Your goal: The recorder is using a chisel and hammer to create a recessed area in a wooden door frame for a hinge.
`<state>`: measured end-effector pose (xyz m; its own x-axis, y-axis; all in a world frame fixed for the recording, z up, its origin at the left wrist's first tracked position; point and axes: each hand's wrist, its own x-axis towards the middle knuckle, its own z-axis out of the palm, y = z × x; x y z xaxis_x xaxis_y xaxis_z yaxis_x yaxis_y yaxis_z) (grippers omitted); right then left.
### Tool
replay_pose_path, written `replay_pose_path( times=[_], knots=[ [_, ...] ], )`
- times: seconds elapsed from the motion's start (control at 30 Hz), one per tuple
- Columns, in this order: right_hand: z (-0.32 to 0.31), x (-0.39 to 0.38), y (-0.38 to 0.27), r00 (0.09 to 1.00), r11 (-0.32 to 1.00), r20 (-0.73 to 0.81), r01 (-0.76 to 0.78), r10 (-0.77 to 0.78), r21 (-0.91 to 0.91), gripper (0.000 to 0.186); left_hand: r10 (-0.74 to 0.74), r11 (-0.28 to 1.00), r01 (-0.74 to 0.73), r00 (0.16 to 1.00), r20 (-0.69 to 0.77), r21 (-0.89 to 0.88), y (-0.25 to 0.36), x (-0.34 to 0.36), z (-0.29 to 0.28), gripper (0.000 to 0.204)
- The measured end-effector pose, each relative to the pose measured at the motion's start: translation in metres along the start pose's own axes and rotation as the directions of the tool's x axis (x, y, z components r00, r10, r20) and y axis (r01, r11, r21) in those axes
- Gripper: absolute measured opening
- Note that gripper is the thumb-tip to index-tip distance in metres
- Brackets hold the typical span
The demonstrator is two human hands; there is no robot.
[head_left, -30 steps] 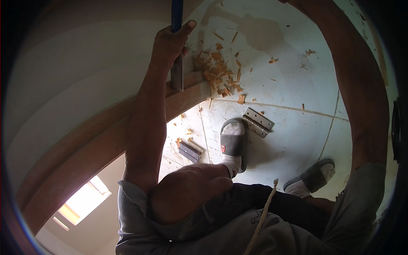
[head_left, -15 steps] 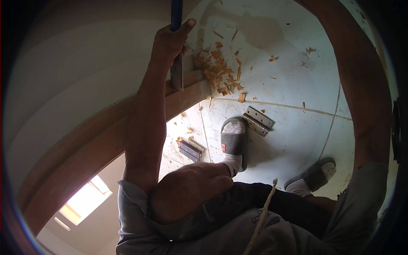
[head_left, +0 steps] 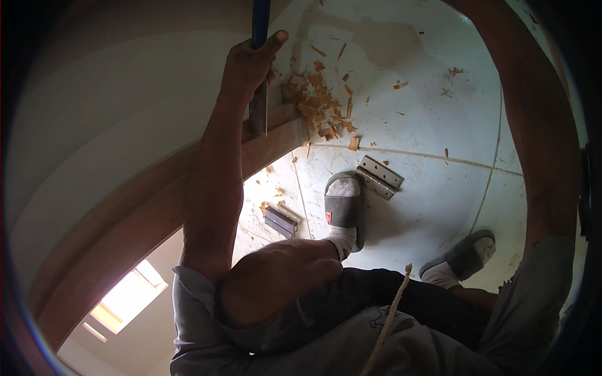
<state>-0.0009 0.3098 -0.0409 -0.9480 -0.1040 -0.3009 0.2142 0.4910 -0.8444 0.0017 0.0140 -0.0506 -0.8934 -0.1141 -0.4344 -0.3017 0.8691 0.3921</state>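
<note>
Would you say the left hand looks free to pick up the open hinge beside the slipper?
Probably not as things stand: the left hand is closed around the chisel, though nothing appears to cover the hinge.

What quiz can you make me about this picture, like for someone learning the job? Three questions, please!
1. Which hand holds the chisel, left or right?
2. True or false: the chisel's handle is red.
3. Fill in the gap: a metal ____ lies on the floor just right of the left sandal.

Key:
1. The left hand.
2. False; it is blue.
3. Hinge.
</note>
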Motion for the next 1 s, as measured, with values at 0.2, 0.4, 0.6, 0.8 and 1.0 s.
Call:
replay_pose_path(
  times=[0.2, 0.4, 0.6, 0.8, 1.0],
  knots=[
    [-0.005, 0.001, 0.011, 1.0, 1.0, 0.006, 0.012, -0.012, -0.001, 0.032, -0.004, 1.0, 0.004, 1.0, 0.011, -0.006, -0.001, 0.002, 0.003, 0.06],
    [-0.007, 0.001, 0.009, 0.996, 0.991, 0.075, -0.041, 0.051, -0.128, 0.031, -0.003, 1.0, 0.003, 1.0, 0.019, -0.007, -0.005, 0.006, 0.0, 0.061],
    [-0.008, -0.005, 0.006, 0.989, 0.98, 0.145, 0.006, 0.023, -0.2, 0.032, -0.01, 1.0, 0.01, 1.0, 0.021, 0.006, -0.007, 0.006, 0.001, 0.06],
    [-0.007, -0.011, 0.011, 0.988, 0.997, 0.146, 0.06, -0.053, -0.042, 0.031, -0.014, 1.0, 0.014, 1.0, 0.003, 0.018, -0.003, 0.0, 0.001, 0.062],
    [0.003, -0.002, 0.017, 0.998, 0.999, -0.048, -0.033, 0.033, 0.015, 0.03, 0.004, 1.0, -0.004, 1.0, 0.009, 0.015, -0.002, 0.002, 0.001, 0.063]
  ],
)
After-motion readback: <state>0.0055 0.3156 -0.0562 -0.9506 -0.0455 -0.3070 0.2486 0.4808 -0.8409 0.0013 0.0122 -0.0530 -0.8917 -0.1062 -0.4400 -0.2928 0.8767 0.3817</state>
